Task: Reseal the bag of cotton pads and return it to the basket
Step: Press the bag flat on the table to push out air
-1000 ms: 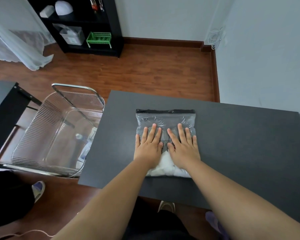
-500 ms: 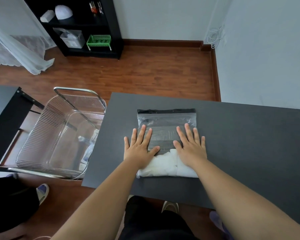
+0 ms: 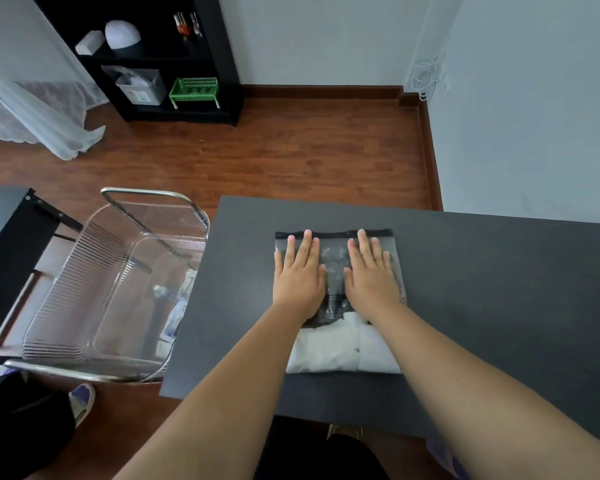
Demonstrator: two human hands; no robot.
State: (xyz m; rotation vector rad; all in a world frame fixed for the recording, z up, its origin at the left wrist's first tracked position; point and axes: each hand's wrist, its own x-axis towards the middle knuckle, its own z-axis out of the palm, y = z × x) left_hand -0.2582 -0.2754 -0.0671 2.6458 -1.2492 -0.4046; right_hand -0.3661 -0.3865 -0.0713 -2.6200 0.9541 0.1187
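Dark desk [image 3: 482, 289] carries the clear bag [image 3: 336, 252], cotton pads [image 3: 329, 348] bunched at its near end. Left hand [image 3: 298, 275] and right hand [image 3: 371, 275] lie flat on the bag, fingers [image 3: 307, 242] extended toward its black zip strip [image 3: 333, 233]. Basket [image 3: 118, 271] left of desk.

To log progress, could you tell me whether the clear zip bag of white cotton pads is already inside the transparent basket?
No, the clear zip bag lies flat on the dark grey table under both hands, beside the transparent basket.
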